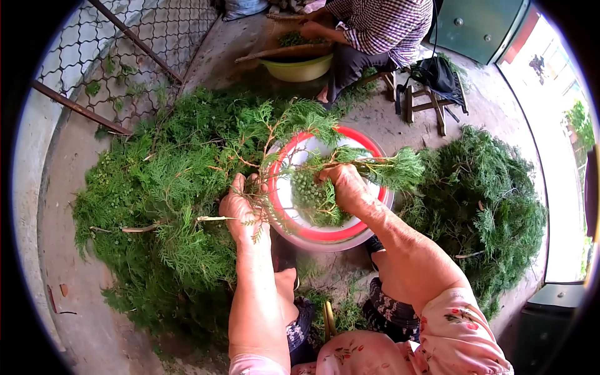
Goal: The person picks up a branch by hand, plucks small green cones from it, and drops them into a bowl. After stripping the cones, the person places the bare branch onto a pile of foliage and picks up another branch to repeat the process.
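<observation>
A white basin with a red rim (294, 232) sits in front of me, holding small round green cones (307, 194) and bits of foliage. At its left edge my left hand (239, 206) is closed around a leafy conifer branch (272, 130), whose twigs spread up and across the basin. Over the basin's right half, my right hand (345, 187) has its fingers closed on a conifer sprig (395, 169) that reaches out past the right rim. My right fingertips are partly hidden by the greenery.
Large heaps of cut branches lie on the left (156, 187) and right (484, 206). Beyond the basin, another person (387, 28) sits by a yellow-green tub (297, 69). A wooden stool (431, 106) with a black bag (437, 75) stands at upper right. Wire mesh (125, 56) leans at upper left.
</observation>
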The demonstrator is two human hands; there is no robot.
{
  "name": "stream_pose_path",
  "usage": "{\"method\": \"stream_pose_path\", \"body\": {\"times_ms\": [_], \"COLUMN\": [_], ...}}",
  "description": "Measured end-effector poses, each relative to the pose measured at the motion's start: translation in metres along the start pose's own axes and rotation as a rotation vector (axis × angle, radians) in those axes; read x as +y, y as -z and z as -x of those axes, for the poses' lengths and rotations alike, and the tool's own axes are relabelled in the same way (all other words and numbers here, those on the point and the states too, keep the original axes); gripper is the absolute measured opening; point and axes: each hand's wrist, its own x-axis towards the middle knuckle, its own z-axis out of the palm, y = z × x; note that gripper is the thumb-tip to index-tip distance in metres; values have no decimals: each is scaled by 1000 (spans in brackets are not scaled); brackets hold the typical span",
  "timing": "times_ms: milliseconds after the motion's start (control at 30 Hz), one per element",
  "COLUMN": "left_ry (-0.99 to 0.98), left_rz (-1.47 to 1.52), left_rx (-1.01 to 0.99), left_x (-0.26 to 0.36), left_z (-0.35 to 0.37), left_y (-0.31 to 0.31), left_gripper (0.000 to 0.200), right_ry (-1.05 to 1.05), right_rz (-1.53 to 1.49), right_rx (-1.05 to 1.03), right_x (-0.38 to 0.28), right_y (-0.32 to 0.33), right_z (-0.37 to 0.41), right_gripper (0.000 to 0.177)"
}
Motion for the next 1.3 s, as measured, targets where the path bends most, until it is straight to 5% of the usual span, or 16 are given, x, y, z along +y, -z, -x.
{"method": "stream_pose_path", "body": {"times_ms": [500, 700, 800, 933, 1000, 1067, 1100, 1300], "left_ry": [21, 23, 11, -5, 23, 39, 33, 38], "left_rz": [18, -97, -157, -106, -42, 46, 47, 17], "left_rx": [-78, -101, -78, -137, -122, -148, -125, -139], "left_x": [-2, -3, -4, -12, -8, 0, 2, 14], "left_z": [-1, 9, 17, 10, 6, 8, 9, -10], "left_y": [3, -3, -10, -6, -5, -6, -6, 11], "left_gripper": [26, 21, 20, 19, 18, 16, 16, 15], "right_ry": [7, 8, -162, -703, -162, -159, -45, -149], "right_rz": [69, -376, -726, -1113, -400, -52, -103, -109], "right_rx": [-49, 23, 87, 136, 88, 52, 137, 98], "right_x": [14, 81, 74, 20, 28, 17, 24, 20], "right_y": [-10, -37, -39, -10, -13, 0, -5, -6], "right_z": [0, 0, -2, -5, -4, 3, 5, 2], "right_gripper": [50, 24, 22, 19, 32, 44, 56, 28]}}
